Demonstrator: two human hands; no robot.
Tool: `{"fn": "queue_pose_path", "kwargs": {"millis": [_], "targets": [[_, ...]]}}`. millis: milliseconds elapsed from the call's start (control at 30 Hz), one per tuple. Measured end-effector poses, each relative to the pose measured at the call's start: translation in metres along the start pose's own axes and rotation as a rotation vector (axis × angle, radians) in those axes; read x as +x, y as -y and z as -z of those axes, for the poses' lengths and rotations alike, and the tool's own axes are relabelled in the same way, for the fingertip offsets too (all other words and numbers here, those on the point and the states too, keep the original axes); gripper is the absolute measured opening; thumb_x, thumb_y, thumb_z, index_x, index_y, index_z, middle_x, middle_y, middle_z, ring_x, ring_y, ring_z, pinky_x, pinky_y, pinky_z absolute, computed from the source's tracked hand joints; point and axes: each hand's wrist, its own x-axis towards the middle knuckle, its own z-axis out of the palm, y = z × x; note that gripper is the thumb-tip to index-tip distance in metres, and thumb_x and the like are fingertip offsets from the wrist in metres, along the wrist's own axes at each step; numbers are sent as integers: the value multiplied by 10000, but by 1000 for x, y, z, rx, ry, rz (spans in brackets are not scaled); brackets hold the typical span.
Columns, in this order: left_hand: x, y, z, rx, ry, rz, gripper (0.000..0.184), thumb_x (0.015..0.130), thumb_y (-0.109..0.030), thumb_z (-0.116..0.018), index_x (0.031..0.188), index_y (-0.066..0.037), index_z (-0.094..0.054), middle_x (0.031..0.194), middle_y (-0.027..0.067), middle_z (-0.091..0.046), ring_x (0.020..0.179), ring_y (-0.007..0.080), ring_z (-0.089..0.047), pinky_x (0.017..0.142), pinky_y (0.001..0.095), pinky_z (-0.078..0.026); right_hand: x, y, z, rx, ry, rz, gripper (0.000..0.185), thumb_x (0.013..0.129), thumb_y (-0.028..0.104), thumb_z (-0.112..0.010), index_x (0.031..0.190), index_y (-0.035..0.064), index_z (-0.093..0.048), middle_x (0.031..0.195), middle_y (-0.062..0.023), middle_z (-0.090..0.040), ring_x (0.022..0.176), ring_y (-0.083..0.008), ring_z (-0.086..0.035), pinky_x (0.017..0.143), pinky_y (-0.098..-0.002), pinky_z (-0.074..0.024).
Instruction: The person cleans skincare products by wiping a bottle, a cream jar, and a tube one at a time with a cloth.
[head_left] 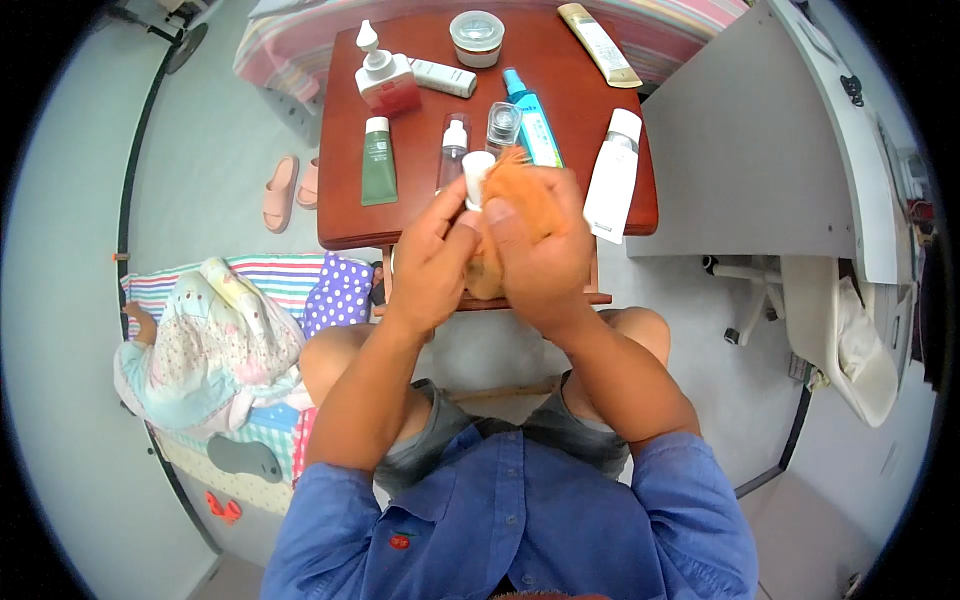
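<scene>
Fingers (446,208) of the left hand (428,258) pinch a white-capped bottle (478,184) near its cap, at the near edge of the brown table (352,215). Curled around a bunched orange cloth (530,203), the right hand (548,262) meets the bottle's side, though blur seems to hide the exact contact. Just beyond stands a clear pump bottle (454,150).

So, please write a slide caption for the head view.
Left hand holding a white-capped bottle, right hand an orange cloth, at a wooden table with toiletry bottles and tubes.
</scene>
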Motion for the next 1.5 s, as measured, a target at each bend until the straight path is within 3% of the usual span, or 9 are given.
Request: {"fn": "queue_pose_path", "kwargs": {"millis": [167,333,533,667,967,1133,1333,1467,1500], "targets": [[-6,6,5,-150,-16,2,469,974,15,-586,1429,61,-486,1265,120,-618,1079,132,-606,947,277,-515,10,-8,7,100,-8,17,214,969,129,-663,1106,-20,-592,997,-83,-672,886,-112,-629,797,-282,-523],[-2,-3,11,-274,-74,-32,516,917,7,-707,1395,52,-518,1203,121,-616,1055,142,-611,922,283,-545,11,-6,6,176,138,-133,221,964,132,-661,1113,-20,-602,989,-84,-677,881,-111,-628,788,-291,-525],[-4,1,8,-61,-102,-119,463,983,-80,-646,1407,59,-522,1221,96,-625,1084,151,-604,978,295,-486,15,-17,12,192,163,-293,241,974,179,-651,1111,-19,-649,971,-60,-687,868,-102,-625,784,-282,-522],[-6,-10,7,-103,-91,-112,446,1006,-93,-604,1418,58,-521,1247,93,-624,1099,156,-599,1003,301,-462,15,-13,15,265,149,-321,259,970,183,-663,1128,-22,-660,979,-57,-692,876,-96,-625,786,-277,-521],[-4,-7,17,-119,-34,-49,460,960,-31,-627,1403,51,-535,1214,71,-613,1063,125,-591,938,283,-489,12,-12,10,305,222,-307,275,975,174,-661,1172,-17,-638,1024,-61,-683,891,-109,-629,801,-279,-521],[-7,-1,21,201,3,-144,467,973,-64,-624,1420,27,-524,1241,85,-592,1084,142,-578,937,276,-478,10,-12,9,212,203,-282,280,976,174,-659,1173,-23,-632,1049,-74,-681,921,-121,-630,831,-290,-520],[-13,-10,18,-51,43,16,515,976,-52,-610,1467,30,-479,1258,137,-636,1107,159,-616,948,294,-496,11,-12,11,229,187,-304,283,973,163,-654,1180,-28,-628,1053,-79,-684,919,-125,-632,835,-291,-520],[-9,-11,16,-42,-43,25,536,933,-8,-655,1450,8,-512,1226,148,-685,1066,158,-656,909,310,-534,10,-14,7,220,208,-334,281,967,155,-656,1178,-26,-616,1049,-75,-678,919,-118,-629,838,-291,-520],[-8,-12,14,122,-103,-43,545,901,15,-677,1428,-9,-542,1246,152,-689,1062,167,-672,901,318,-546,9,-15,6,212,207,-311,280,964,151,-658,1176,-25,-607,1045,-71,-673,921,-115,-627,837,-290,-521]]}}
